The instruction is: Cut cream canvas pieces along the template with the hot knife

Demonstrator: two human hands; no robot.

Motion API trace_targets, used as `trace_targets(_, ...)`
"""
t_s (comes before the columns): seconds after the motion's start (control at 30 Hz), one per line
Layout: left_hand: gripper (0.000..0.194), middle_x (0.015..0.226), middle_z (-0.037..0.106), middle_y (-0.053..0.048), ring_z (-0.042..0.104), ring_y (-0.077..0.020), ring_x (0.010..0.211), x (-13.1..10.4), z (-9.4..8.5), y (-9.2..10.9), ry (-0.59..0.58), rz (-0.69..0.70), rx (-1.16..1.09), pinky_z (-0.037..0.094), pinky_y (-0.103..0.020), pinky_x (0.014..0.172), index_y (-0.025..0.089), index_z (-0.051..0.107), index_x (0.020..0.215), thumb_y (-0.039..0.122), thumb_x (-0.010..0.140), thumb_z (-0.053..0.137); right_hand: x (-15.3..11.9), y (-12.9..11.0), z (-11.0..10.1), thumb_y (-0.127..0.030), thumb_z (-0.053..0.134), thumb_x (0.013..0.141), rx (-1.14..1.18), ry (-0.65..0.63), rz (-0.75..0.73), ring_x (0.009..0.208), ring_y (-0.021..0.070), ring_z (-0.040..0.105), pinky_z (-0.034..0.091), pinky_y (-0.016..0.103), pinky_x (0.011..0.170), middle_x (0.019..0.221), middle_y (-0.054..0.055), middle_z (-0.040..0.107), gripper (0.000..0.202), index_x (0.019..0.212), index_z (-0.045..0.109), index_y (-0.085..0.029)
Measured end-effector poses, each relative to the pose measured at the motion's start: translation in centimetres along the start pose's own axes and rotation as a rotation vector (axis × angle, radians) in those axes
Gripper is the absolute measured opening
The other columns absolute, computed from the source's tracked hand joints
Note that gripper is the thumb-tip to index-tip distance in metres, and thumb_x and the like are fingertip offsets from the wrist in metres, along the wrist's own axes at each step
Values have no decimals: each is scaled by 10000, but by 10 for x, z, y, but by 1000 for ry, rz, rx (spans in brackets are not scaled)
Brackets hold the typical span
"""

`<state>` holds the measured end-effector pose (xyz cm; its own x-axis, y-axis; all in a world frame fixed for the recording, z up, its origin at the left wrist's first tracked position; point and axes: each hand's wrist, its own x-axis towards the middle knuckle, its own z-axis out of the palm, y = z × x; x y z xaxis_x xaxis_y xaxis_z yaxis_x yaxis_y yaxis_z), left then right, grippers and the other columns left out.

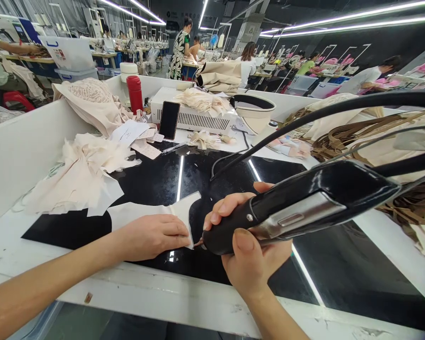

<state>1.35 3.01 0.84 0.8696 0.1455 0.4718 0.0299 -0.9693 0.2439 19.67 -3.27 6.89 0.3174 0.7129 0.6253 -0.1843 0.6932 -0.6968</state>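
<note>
A black handheld tool (304,203) with a silver lever and a thick cable is wrapped in my right hand (250,255). Its narrow tip points left and meets the lower right corner of a white cut fabric piece (138,215). That piece lies flat on a glossy black panel (326,264). My left hand (156,236) rests on the fabric's right part, fingers together and pressing it down beside the tip; its thumb is hidden.
Cream fabric pieces (81,174) are heaped at the left. Behind the panel stand a phone (169,120), a red bottle (134,94) and a white vented box (194,118). Brown straps (354,132) lie at the right. The tool's cable (322,108) arches overhead. People work in the background.
</note>
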Motion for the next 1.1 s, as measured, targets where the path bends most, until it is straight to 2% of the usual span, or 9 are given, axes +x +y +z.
trace_targets(0.2, 321, 1175, 766, -77, 701, -193, 1143, -1, 1, -1, -5, -11, 2, 538, -299, 1072, 171, 704, 1203, 38, 1056, 451, 2, -1, 0, -364, 833, 891, -24, 5, -5, 617, 129, 644, 572, 261, 507, 851, -23, 681, 437, 1267, 620, -298)
trace_targets(0.4, 276, 1171, 766, -69, 703, -206, 1134, -1, 2, -2, -7, -23, -7, 548, -294, 1035, 161, 712, 1183, 61, 1065, 484, 6, -3, -1, -364, 855, 865, -36, 75, -1, 610, 135, 647, 576, 270, 502, 845, -22, 710, 469, 1254, 607, -277)
trace_targets(0.9, 302, 1142, 767, -81, 706, -204, 1108, 1, 2, -3, 0, -3, -5, 542, -301, 1029, 155, 708, 1184, 81, 1090, 430, 4, 2, 2, -317, 795, 914, -76, 45, 38, 585, 135, 649, 585, 289, 513, 842, -34, 685, 397, 1254, 591, -300)
trace_targets(1.1, 287, 1152, 765, -78, 702, -209, 1115, 1, 2, -3, 5, -4, -15, 541, -296, 1019, 152, 708, 1182, 76, 1085, 448, 5, 1, 1, -363, 846, 866, -50, 72, 22, 601, 149, 645, 570, 285, 494, 828, -26, 698, 460, 1249, 602, -290)
